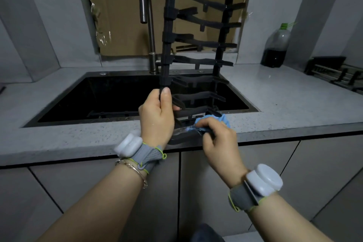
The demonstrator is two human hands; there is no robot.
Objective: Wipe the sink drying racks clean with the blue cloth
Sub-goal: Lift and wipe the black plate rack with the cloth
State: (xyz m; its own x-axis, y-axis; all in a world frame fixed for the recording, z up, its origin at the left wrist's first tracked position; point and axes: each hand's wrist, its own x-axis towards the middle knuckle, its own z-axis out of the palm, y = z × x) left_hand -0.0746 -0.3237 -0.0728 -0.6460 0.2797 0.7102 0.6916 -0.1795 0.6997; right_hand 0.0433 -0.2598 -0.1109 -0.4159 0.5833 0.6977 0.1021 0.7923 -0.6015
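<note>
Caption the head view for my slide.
Left hand holds the drying rack upright at the sink; right hand presses the blue cloth to its bottom bar.

The sink (78,121) sits in the counter (284,94), with the faucet (149,25) behind it and cardboard (121,15) behind the faucet. A rack (196,42) stands upright over the sink's right part; the left hand (157,118) grips its left rail and the right hand (219,140), just beside, holds the cloth (225,119) on its lowest bar. A bottle (277,47) stands at the counter's back right, a second rack (334,72) right of it.
</note>
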